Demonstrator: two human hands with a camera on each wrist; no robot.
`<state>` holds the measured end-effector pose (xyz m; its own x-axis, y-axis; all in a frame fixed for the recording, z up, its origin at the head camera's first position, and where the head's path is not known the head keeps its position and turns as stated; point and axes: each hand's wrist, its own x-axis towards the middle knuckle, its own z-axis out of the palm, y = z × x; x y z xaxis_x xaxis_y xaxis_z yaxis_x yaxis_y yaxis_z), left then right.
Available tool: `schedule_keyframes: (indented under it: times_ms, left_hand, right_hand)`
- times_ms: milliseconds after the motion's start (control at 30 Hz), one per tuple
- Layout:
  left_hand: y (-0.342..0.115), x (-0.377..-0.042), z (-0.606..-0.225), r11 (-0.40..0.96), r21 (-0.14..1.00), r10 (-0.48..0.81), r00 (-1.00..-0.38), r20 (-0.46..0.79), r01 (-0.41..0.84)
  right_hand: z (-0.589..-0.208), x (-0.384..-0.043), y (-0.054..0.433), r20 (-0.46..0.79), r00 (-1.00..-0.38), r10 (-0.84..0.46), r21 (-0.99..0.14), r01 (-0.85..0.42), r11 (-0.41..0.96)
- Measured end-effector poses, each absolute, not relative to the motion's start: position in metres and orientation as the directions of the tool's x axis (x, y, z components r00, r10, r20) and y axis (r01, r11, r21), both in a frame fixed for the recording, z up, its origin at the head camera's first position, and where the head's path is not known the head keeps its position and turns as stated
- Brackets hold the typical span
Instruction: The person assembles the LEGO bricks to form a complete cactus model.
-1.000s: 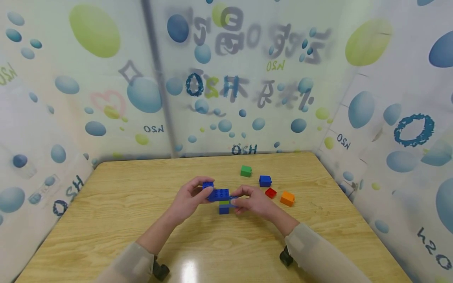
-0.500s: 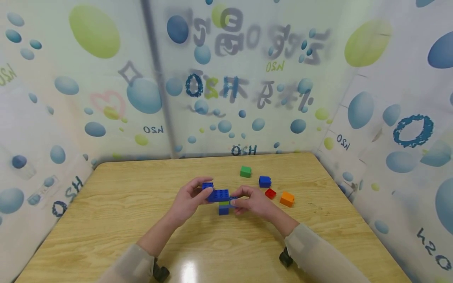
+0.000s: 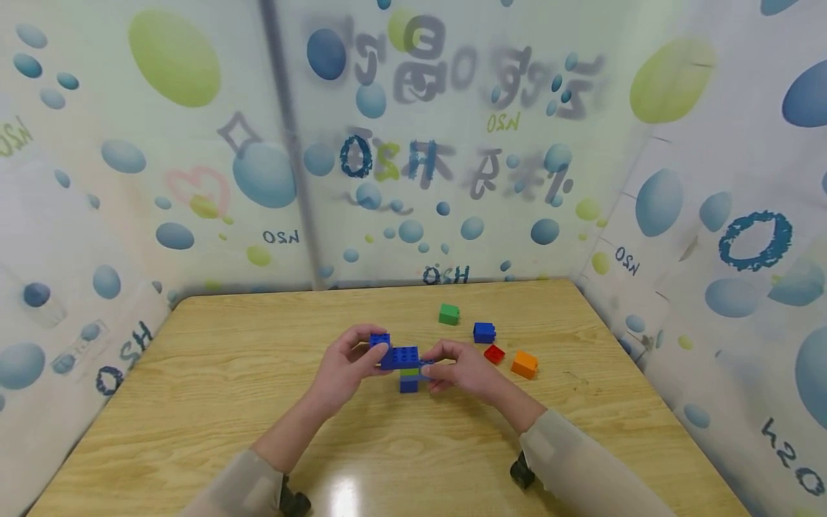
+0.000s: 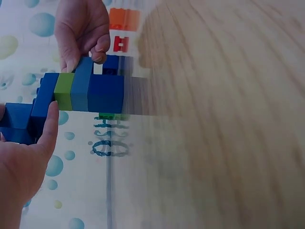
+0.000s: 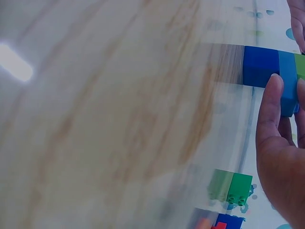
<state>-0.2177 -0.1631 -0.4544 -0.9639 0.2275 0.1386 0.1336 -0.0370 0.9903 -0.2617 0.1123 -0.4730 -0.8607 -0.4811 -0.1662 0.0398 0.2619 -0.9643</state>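
Note:
A stack of toy building bricks stands on the wooden table (image 3: 194, 402) between my hands. At its foot is a dark blue brick (image 4: 106, 93); above come a lighter blue brick (image 4: 82, 90) jutting right, a lime green brick (image 4: 64, 90) and a long dark blue brick (image 3: 405, 357) jutting left. Another blue brick (image 3: 380, 338) tops the left end. My left hand (image 3: 342, 370) grips this left end, its index finger along the long brick in the left wrist view. My right hand (image 3: 461, 368) pinches the jutting end of the lighter blue brick, partly hiding it.
Loose bricks lie behind and right of the stack: green (image 3: 449, 314), blue (image 3: 484, 332), red (image 3: 494, 354) and orange (image 3: 525, 365). A patterned curtain (image 3: 413, 215) hangs behind the table and along both sides.

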Motion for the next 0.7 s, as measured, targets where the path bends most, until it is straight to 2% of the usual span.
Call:
schedule_keyframes:
  times_ms: [700]
  left_hand:
    - [-0.1646, -0.2184, -0.4517, -0.077, 0.989, 0.231, -0.962, 0.145, 0.13]
  right_hand:
    - [-0.4724, -0.2608, 0.1125, -0.165, -0.863, -0.478, -0.961, 0.033, 0.273]
